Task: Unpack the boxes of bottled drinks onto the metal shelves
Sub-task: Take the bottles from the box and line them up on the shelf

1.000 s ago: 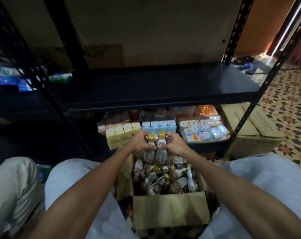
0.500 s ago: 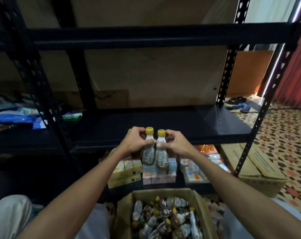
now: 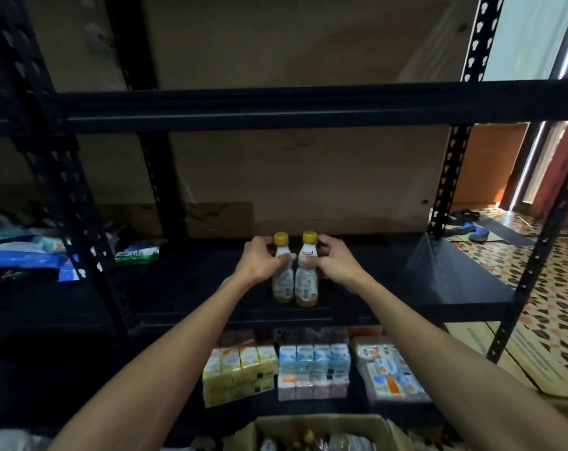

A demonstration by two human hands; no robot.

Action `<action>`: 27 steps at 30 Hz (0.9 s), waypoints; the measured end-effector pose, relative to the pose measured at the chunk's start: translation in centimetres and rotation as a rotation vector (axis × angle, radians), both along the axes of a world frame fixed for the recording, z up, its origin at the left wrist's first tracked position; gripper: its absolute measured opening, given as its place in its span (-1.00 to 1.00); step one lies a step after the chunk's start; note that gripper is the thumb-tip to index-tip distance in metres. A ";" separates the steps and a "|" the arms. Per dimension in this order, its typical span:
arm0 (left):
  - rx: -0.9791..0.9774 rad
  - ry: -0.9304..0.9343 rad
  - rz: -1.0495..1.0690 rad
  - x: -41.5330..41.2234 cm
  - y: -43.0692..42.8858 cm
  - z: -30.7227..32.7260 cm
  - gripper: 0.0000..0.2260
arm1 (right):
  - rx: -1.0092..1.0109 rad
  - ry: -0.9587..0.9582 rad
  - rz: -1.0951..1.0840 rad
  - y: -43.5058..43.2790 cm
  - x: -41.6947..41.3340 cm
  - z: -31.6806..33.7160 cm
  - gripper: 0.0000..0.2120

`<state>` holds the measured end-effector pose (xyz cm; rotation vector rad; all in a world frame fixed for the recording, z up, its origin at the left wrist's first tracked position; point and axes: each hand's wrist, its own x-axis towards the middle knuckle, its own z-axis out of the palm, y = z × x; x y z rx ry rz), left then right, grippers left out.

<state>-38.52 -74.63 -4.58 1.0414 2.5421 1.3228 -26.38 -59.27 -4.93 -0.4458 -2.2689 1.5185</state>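
Two small bottles with yellow caps stand upright side by side on the black metal shelf (image 3: 422, 288). My left hand (image 3: 260, 260) grips the left bottle (image 3: 282, 281) around its neck and shoulder. My right hand (image 3: 333, 262) grips the right bottle (image 3: 306, 284) the same way. Both bottle bases rest on or just above the shelf surface. At the bottom edge the open cardboard box (image 3: 312, 429) shows several more bottles lying inside.
Packs of small drink cartons (image 3: 312, 369) fill the shelf below. Plastic packets (image 3: 25, 255) lie on the neighbouring shelf to the left. Perforated black uprights (image 3: 448, 177) frame the bay, with another shelf board (image 3: 276, 109) overhead. A flattened cardboard box (image 3: 517, 359) lies on the patterned floor at right.
Both hands lifted the two bottles out of the box and carried them up and forward onto the middle shelf. My view tilted upward, so the box dropped to the bottom edge.
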 end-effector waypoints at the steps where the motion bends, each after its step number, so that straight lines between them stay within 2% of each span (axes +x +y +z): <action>1: 0.003 -0.004 0.008 -0.4 0.3 -0.1 -0.49 | -0.004 0.007 -0.002 0.1 -0.5 -0.1 -0.44; 6: -0.012 -0.019 0.010 -1.4 0.6 -0.1 -0.37 | 0.025 -0.012 0.061 0.8 -1.5 -0.5 -0.46; 10: -0.051 0.072 -0.100 -2.2 0.0 1.8 -0.38 | 0.157 -0.022 0.035 1.7 -1.5 -0.2 -0.24; 11: -0.039 0.092 -0.148 -2.5 -0.1 2.6 -0.42 | 0.183 0.002 0.014 1.7 -1.3 0.4 -0.24; 13: -0.102 0.157 -0.242 -3.1 -0.2 4.2 -0.53 | 0.258 0.042 -0.002 1.8 -1.3 1.7 -0.34; 15: -0.274 0.236 -0.293 -3.2 0.0 5.6 -0.63 | 0.385 0.021 0.002 1.6 -1.5 2.6 -0.52; 17: -0.363 0.300 -0.264 -3.0 0.5 6.1 -0.72 | 0.480 -0.013 -0.026 1.3 -1.8 3.0 -0.69; 19: -0.343 0.335 -0.173 -2.7 1.0 6.0 -0.78 | 0.506 -0.033 -0.059 1.1 -1.9 3.1 -0.78; 22: -0.268 0.320 -0.054 -2.4 1.3 5.6 -0.66 | 0.520 -0.046 -0.080 0.9 -2.0 3.4 -0.78; 25: -0.283 0.272 -0.117 -2.5 1.0 5.7 -0.56 | 0.503 -0.051 -0.090 0.8 -2.0 3.4 -0.76; 27: -0.341 0.283 -0.170 -2.7 0.9 5.9 -0.60 | 0.482 -0.060 -0.093 0.7 -2.0 3.5 -0.77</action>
